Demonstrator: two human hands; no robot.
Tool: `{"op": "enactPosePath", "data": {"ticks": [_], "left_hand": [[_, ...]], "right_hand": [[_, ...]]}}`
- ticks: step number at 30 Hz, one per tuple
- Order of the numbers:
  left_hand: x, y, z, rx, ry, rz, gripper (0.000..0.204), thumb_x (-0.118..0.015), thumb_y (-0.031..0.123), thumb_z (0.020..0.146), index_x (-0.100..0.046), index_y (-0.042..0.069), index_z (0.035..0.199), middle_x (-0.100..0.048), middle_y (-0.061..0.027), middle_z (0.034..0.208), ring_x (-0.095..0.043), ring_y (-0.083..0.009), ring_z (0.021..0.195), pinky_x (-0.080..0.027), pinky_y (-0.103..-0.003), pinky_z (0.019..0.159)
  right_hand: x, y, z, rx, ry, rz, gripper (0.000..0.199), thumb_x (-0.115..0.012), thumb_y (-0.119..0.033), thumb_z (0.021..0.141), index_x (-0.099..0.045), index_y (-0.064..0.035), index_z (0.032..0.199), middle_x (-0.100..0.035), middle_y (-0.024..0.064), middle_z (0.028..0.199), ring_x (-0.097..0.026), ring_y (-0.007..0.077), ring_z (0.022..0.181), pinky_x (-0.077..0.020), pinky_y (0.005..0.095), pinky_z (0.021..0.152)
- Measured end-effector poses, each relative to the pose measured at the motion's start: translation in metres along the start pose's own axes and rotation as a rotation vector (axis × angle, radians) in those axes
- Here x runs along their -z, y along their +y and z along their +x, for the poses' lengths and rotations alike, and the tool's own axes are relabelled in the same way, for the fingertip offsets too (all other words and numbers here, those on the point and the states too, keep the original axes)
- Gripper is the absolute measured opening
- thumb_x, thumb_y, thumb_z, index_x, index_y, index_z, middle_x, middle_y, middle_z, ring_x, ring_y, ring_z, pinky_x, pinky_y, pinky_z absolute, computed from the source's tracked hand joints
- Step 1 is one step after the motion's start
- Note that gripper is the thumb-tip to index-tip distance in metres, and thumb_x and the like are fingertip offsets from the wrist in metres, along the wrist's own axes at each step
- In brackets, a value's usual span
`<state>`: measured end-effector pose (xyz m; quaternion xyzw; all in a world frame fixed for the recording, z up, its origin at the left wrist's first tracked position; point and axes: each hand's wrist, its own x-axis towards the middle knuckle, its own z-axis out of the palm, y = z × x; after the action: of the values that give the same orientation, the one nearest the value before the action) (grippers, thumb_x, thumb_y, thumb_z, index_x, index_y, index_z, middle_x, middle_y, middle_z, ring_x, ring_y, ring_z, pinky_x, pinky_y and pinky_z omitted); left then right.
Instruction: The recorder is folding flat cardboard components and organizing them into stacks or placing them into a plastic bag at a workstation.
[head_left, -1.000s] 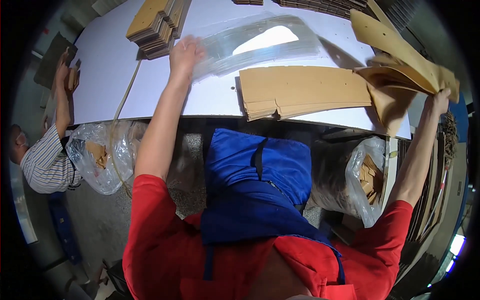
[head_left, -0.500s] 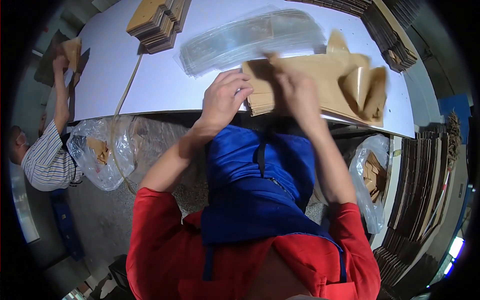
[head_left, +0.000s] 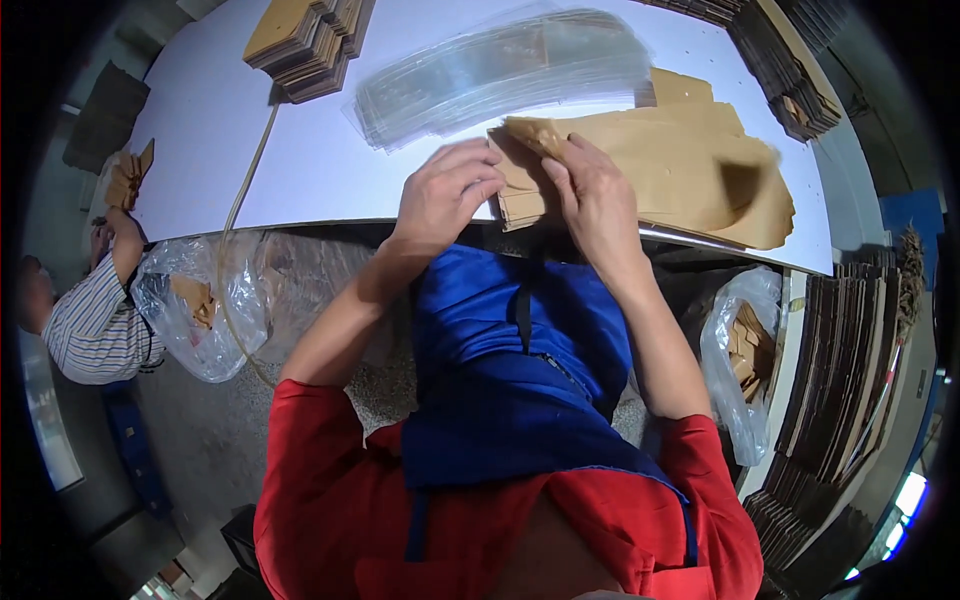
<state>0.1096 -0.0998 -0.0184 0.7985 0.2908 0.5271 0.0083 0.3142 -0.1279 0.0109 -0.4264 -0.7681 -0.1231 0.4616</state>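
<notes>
A stack of flat brown cardboard pieces (head_left: 690, 170) lies on the white table (head_left: 300, 170) in front of me. My left hand (head_left: 445, 195) rests with curled fingers on the stack's near left corner. My right hand (head_left: 595, 195) pinches the folded corner of the top brown piece (head_left: 535, 135) right beside it. Just beyond both hands lies a pile of clear plastic sleeves (head_left: 500, 70), untouched.
A second stack of brown cardboard (head_left: 305, 40) sits at the table's far left. Clear bags with cardboard scraps hang below the table edge at left (head_left: 195, 300) and right (head_left: 745, 350). Stacked flat cartons (head_left: 850, 370) stand at right. Another person in a striped sleeve (head_left: 95, 320) works at far left.
A second ago my arms were spread wide, left on the plastic sleeves, right at the far cardboard. Both hands have come together at the near corner of the brown stack.
</notes>
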Motion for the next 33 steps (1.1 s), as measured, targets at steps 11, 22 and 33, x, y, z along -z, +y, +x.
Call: {"op": "enactPosePath", "data": {"ticks": [11, 22, 33], "left_hand": [[-0.028, 0.025, 0.020, 0.431, 0.114, -0.391, 0.029, -0.065, 0.009, 0.099, -0.064, 0.001, 0.127, -0.069, -0.0102, 0.120, -0.067, -0.0228, 0.113, -0.057, -0.032, 0.090], [0.058, -0.053, 0.077, 0.794, 0.264, -0.811, 0.053, -0.064, 0.023, 0.100, -0.051, -0.007, 0.142, -0.070, -0.0209, 0.121, -0.074, -0.0253, 0.098, -0.061, -0.033, 0.082], [0.061, -0.021, 0.046, 0.376, 0.392, 0.348, 0.068, -0.067, 0.036, 0.098, -0.045, -0.005, 0.148, -0.051, -0.0245, 0.148, -0.051, -0.0380, 0.135, -0.041, -0.046, 0.116]], "right_hand": [[0.008, 0.003, 0.001, -0.216, -0.004, 0.295, 0.026, -0.066, -0.024, 0.099, -0.074, -0.0016, 0.109, -0.075, 0.0128, 0.109, -0.069, 0.0253, 0.107, -0.0524, 0.0359, 0.093], [0.329, 0.384, -0.006, -0.641, 0.913, 0.984, 0.044, -0.053, -0.025, 0.108, -0.049, 0.0036, 0.140, -0.061, 0.0203, 0.136, -0.066, 0.0305, 0.118, -0.0587, 0.0402, 0.099], [0.353, 0.170, 0.082, -0.296, 0.949, -0.181, 0.029, -0.060, -0.017, 0.097, -0.073, 0.0037, 0.112, -0.074, 0.0105, 0.099, -0.067, 0.0184, 0.084, -0.0525, 0.0289, 0.074]]}}
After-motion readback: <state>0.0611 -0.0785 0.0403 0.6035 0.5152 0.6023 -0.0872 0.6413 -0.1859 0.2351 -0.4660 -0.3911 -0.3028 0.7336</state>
